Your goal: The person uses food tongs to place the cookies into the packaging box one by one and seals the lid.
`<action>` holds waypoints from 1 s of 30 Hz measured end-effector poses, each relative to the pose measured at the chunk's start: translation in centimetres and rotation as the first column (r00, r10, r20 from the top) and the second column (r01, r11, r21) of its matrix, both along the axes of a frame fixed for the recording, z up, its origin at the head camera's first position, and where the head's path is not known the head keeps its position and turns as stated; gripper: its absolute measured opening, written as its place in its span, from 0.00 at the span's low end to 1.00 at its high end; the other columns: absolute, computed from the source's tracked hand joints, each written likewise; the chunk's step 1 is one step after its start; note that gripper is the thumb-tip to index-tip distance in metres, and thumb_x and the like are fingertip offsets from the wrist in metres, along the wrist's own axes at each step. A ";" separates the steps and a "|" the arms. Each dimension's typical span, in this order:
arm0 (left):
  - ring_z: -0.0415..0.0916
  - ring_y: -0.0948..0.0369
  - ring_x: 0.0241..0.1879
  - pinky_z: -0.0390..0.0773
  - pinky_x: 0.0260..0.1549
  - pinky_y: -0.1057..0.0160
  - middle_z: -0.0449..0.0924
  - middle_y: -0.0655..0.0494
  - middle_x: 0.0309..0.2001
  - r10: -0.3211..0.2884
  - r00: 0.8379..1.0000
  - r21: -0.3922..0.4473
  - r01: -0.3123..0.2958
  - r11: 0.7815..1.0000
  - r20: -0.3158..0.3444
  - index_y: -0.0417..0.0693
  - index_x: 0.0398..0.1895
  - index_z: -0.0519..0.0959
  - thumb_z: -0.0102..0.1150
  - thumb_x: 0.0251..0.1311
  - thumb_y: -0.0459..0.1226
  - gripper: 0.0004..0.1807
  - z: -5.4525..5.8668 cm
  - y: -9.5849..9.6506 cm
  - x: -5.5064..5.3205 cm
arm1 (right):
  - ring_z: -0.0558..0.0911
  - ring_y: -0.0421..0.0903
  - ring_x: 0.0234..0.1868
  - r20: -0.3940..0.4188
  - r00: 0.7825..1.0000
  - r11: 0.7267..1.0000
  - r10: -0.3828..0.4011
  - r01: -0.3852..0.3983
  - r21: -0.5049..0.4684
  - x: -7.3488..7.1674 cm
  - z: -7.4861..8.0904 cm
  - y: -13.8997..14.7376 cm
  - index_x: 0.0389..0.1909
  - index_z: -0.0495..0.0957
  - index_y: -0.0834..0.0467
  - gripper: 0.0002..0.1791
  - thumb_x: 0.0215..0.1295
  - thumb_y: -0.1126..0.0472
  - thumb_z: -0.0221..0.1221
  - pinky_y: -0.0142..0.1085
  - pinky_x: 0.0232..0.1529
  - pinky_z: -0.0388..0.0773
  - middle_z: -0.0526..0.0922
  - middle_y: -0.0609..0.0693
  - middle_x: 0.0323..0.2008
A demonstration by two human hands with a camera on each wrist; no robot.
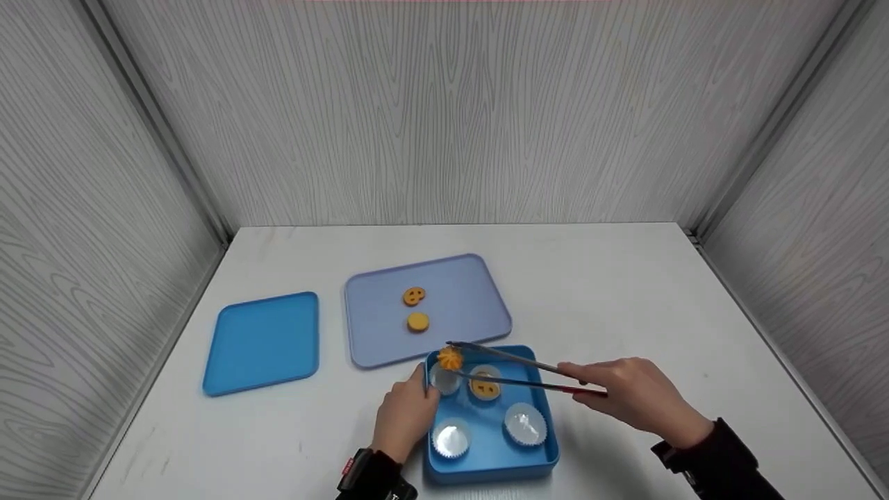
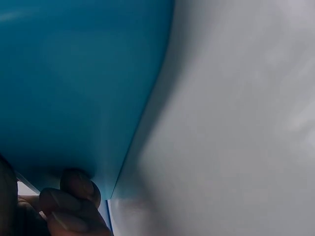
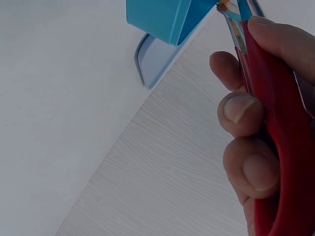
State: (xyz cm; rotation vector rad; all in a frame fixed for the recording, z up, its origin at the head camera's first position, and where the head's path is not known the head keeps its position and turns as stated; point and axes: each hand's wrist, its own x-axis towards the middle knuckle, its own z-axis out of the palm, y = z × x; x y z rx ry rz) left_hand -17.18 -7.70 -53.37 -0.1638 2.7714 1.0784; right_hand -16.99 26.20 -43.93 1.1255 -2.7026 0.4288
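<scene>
My left hand (image 1: pixel 406 420) grips the left wall of a blue box (image 1: pixel 489 474); in the left wrist view its fingers (image 2: pixel 74 204) curl at the box's corner. My right hand (image 1: pixel 635 396) holds metal tongs (image 1: pixel 510 356) by their red handle (image 3: pixel 280 118). Between the tong tips sits an orange, ridged, flower-like cookie (image 1: pixel 450 358), over the upper left paper cup (image 1: pixel 443 381). Another cup in the box holds a tan cookie with holes (image 1: pixel 485 389). Two more cups, a lower left one (image 1: pixel 451 439) and a lower right one (image 1: pixel 526 425), show bare, shiny insides.
Behind the box lies a lavender tray (image 1: pixel 375 344) bearing a holed cookie (image 1: pixel 414 296) and a round yellow cookie (image 1: pixel 417 322). A flat blue lid (image 1: pixel 264 344) lies on the white table (image 1: pixel 625 292) at the left. Wood-grain panels (image 1: pixel 451 118) enclose the table.
</scene>
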 end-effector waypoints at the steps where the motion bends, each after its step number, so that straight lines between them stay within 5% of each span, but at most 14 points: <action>1: 0.80 0.43 0.58 0.76 0.58 0.40 0.78 0.39 0.64 0.000 1.000 0.003 0.000 1.000 0.002 0.37 0.74 0.67 0.51 0.71 0.42 0.31 0.0 0.0 0.0 | 0.87 0.36 0.31 -0.002 1.000 1.000 0.001 -0.001 0.000 0.0 0.0 0.0 0.58 0.85 0.51 0.28 0.53 0.61 0.76 0.29 0.30 0.82 0.91 0.44 0.36; 10: 0.80 0.43 0.58 0.77 0.57 0.41 0.78 0.39 0.63 0.003 1.000 -0.005 -0.003 1.000 0.003 0.37 0.73 0.68 0.52 0.70 0.42 0.31 0.1 0.1 0.0 | 0.86 0.34 0.28 -0.037 0.999 0.999 0.028 -0.029 -0.022 0.6 0.0 0.4 0.58 0.86 0.51 0.29 0.52 0.62 0.76 0.27 0.27 0.79 0.91 0.44 0.37; 17: 0.82 0.43 0.53 0.80 0.51 0.40 0.80 0.39 0.61 -0.015 0.998 -0.001 0.015 1.000 -0.068 0.38 0.72 0.70 0.50 0.69 0.42 0.30 -0.1 -0.1 0.3 | 0.86 0.34 0.29 -0.018 0.999 0.999 0.034 -0.034 0.028 0.7 -0.1 0.1 0.58 0.85 0.50 0.28 0.53 0.61 0.75 0.29 0.28 0.80 0.91 0.43 0.37; 30: 0.82 0.42 0.54 0.79 0.52 0.40 0.81 0.39 0.60 -0.005 0.999 -0.001 0.005 1.000 -0.050 0.40 0.72 0.70 0.51 0.70 0.43 0.30 0.1 0.0 0.3 | 0.87 0.36 0.30 -0.006 0.999 0.994 0.037 -0.036 0.099 0.1 -0.1 -1.2 0.58 0.85 0.52 0.27 0.55 0.60 0.75 0.30 0.29 0.81 0.91 0.43 0.36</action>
